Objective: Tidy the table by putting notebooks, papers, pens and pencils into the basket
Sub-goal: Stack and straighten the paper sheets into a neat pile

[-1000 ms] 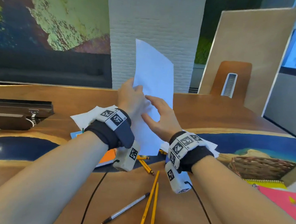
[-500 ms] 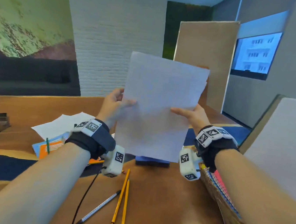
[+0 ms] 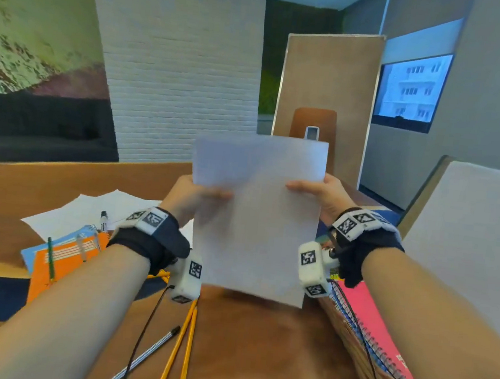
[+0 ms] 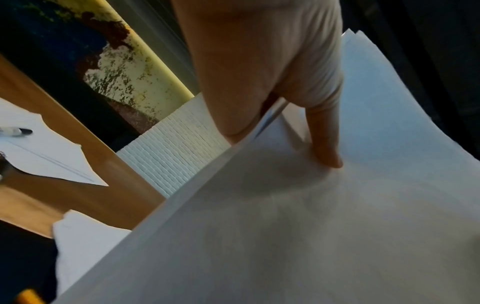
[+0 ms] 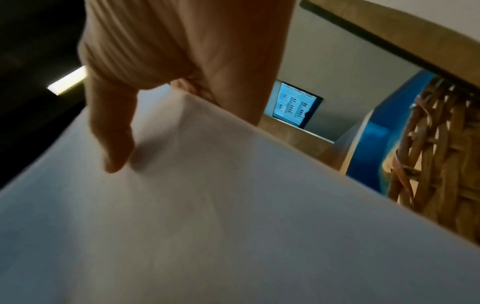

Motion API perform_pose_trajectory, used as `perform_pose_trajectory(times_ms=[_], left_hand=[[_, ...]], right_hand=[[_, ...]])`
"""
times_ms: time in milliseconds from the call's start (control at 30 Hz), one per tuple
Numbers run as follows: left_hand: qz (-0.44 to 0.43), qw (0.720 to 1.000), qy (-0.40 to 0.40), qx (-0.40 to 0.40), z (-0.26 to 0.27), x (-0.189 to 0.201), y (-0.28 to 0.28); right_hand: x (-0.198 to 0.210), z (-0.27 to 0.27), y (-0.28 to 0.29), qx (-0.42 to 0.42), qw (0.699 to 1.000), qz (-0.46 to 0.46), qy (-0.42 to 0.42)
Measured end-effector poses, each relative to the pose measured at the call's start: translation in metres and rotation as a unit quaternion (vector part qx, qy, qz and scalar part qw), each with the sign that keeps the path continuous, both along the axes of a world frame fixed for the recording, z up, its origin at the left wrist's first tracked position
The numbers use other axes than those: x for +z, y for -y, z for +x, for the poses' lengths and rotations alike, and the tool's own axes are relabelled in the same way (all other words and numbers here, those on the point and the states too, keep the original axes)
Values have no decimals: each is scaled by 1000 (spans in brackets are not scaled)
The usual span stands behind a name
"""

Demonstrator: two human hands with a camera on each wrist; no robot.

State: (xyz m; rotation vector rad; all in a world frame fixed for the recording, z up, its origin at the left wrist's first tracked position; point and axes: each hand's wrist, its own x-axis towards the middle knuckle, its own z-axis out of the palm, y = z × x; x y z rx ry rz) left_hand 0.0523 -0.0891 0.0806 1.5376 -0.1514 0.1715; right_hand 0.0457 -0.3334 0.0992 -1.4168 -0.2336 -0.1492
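Observation:
Both hands hold a thin stack of white papers (image 3: 255, 214) upright above the table. My left hand (image 3: 194, 197) pinches its left edge, thumb on the near face (image 4: 326, 142). My right hand (image 3: 319, 192) pinches the right edge, thumb (image 5: 111, 131) pressed on the sheet (image 5: 233, 226). A woven basket (image 3: 377, 375) stands at the right with a pink spiral notebook (image 3: 377, 320) inside. On the table lie two yellow pencils (image 3: 183, 343) and a pen (image 3: 144, 357). An orange notebook (image 3: 59, 262) with a green pencil (image 3: 50, 258) lies at the left, loose papers (image 3: 86, 209) behind it.
A marker (image 3: 103, 218) rests on the loose papers. A blue notebook (image 3: 35, 251) peeks from under the orange one. A light panel (image 3: 468, 243) leans at the right beside the basket. Cables (image 3: 148, 326) hang from both wrist cameras over the wooden table (image 3: 256, 353).
The papers went from a narrow edge-on tilt to a flat, upright hold with one hand on each side. They have since dropped a little, and the view has swung right toward the basket.

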Motion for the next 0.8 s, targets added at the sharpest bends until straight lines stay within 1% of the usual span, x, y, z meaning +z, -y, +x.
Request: perform_pose_trajectory(times_ms=[67,133,233,300,367,400,467,567,633,700,800], left_hand=[[-27,999,13,-13,-2,9,2],[-17,999,11,-26,-3,4,3],[33,998,-33,-52,-5,-21,0],[76,994,-63,-55,-5,-32,0],[92,991,-75,-62,-5,-32,-1],[94,990,-69,-75,-5,-28,-1],[86,992,-31,-89,-3,-14,1],[36,996,13,-86,-3,11,8],[4,996,27,-82,-3,20,12],[2,997,17,-80,-5,13,14],[49,995,-26,-79,-6,-16,10]], right_hand=[[-3,1,5,33,999,6,-13],[-20,1,7,38,999,-15,-35],[-50,-3,6,38,995,-69,-66],[-61,-7,5,41,994,-61,-84],[-60,-8,4,41,994,-57,-81],[-55,-8,3,42,995,-64,-64],[-40,-7,3,26,996,-72,-37],[-18,-8,4,11,999,-46,-2],[-16,-8,7,20,999,-43,7],[-26,-10,11,40,998,-53,-10],[-53,-16,17,42,994,-83,-57]])
